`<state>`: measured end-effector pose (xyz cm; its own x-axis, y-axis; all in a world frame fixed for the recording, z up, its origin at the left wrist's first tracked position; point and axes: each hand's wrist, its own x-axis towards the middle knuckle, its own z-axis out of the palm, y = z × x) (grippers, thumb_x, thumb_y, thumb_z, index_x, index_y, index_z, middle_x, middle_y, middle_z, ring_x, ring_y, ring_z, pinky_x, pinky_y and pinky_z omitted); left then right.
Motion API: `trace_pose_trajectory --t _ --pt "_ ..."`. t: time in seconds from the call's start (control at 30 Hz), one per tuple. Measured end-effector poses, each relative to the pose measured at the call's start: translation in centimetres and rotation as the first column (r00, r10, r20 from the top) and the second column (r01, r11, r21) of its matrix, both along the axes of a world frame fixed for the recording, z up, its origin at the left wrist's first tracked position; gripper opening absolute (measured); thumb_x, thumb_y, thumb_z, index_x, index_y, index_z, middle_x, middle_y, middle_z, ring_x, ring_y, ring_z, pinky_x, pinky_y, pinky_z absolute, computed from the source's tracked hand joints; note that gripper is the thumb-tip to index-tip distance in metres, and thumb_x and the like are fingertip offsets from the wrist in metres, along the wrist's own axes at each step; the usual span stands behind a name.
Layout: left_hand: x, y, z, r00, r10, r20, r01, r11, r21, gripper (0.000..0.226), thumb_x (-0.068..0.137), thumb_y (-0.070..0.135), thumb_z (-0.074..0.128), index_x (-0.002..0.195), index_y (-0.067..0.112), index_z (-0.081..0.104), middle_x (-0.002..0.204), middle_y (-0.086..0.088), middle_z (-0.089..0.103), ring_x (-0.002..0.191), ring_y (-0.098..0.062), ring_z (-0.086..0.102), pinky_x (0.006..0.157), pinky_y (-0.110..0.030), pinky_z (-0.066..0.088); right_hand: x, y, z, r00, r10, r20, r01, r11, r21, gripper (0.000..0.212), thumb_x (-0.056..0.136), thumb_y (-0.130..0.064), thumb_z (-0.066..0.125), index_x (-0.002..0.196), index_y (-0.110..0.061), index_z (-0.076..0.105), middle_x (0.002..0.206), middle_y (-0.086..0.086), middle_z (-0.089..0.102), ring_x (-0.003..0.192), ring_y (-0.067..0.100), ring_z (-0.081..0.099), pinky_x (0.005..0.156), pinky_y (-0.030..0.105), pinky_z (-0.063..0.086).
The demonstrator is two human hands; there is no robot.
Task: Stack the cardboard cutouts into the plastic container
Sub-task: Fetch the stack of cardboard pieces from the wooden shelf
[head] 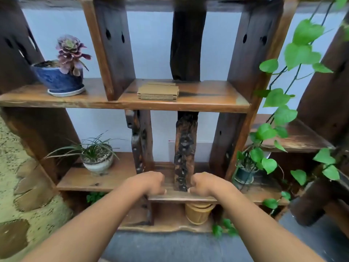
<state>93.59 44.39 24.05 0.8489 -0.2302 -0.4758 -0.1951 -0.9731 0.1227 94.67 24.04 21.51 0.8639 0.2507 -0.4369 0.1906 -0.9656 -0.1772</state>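
Head view: the cutouts [158, 91] lie stacked on the upper shelf [207, 103], well above both hands. The left hand [149, 183] and right hand [204, 183] are curled, holding nothing. No container is visible. The cardboard looks light, stiff and thin; the stack's side edges would likely give the best hold.

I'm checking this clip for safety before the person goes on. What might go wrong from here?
1. The cardboard cutouts lie in an uneven pile on the upper shelf; a hasty grab may scatter them.
2. The blue plant pot stands one compartment over, where a reaching arm might knock it.
3. No plastic container shows, so both hands, left hand and right hand, lack a visible target.
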Motion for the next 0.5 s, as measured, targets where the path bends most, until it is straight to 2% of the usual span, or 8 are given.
trace_pose_trajectory --t 0.07,0.17,0.3,0.4,0.5 --pt "2.0 0.5 2.6 0.999 -0.025 -0.034 0.026 0.999 0.022 0.048 0.089 0.045 0.055 0.124 0.013 0.059 0.126 -0.01 0.063 0.109 -0.03 0.061 0.088 -0.037 0.047 2.1 0.5 2.7 1.0 -0.006 0.001 0.006 1.0 0.007 0.04 0.091 -0.045 0.055 0.109 -0.011 0.064 0.114 0.012 0.066 0.099 0.032 0.061 0.077 0.036 0.046" --pt "5.1 1.2 6.7 0.997 -0.031 -0.072 0.033 0.999 0.038 0.049 0.091 0.048 0.053 0.12 0.009 0.059 0.118 -0.014 0.066 0.097 -0.032 0.066 0.089 -0.045 0.052 5.0 1.5 7.0 0.999 -0.026 0.019 0.026 1.0 0.005 0.042 0.093 -0.046 0.054 0.111 -0.009 0.064 0.113 0.011 0.066 0.1 0.031 0.062 0.083 0.04 0.049" --pt "8.5 1.5 12.3 0.999 -0.034 0.018 0.034 0.999 0.029 0.054 0.093 0.048 0.052 0.134 0.012 0.049 0.125 -0.008 0.058 0.099 -0.029 0.067 0.088 -0.043 0.054 8.1 2.7 12.8 0.99 -0.07 0.123 0.063 0.996 0.056 0.04 0.092 -0.044 0.056 0.115 -0.012 0.064 0.115 0.007 0.066 0.103 0.027 0.062 0.09 0.042 0.052" --pt "10.4 1.9 15.9 0.996 -0.025 0.081 0.027 1.0 -0.016 0.053 0.092 0.049 0.052 0.135 0.02 0.048 0.114 -0.001 0.056 0.091 -0.02 0.067 0.078 -0.035 0.056 9.8 3.2 16.6 0.979 -0.07 0.191 0.052 0.994 0.095 0.034 0.091 -0.044 0.057 0.107 -0.017 0.067 0.102 0.002 0.067 0.096 0.024 0.063 0.082 0.038 0.051" --pt "12.2 2.8 18.6 0.988 -0.01 0.154 0.026 0.995 -0.1 0.049 0.089 0.052 0.055 0.129 0.024 0.052 0.112 0.0 0.061 0.09 -0.019 0.068 0.083 -0.041 0.059 11.2 3.6 19.7 0.97 -0.079 0.23 0.044 0.987 0.153 0.024 0.09 -0.044 0.057 0.093 -0.022 0.066 0.092 0.002 0.068 0.083 0.019 0.063 0.075 0.036 0.051"
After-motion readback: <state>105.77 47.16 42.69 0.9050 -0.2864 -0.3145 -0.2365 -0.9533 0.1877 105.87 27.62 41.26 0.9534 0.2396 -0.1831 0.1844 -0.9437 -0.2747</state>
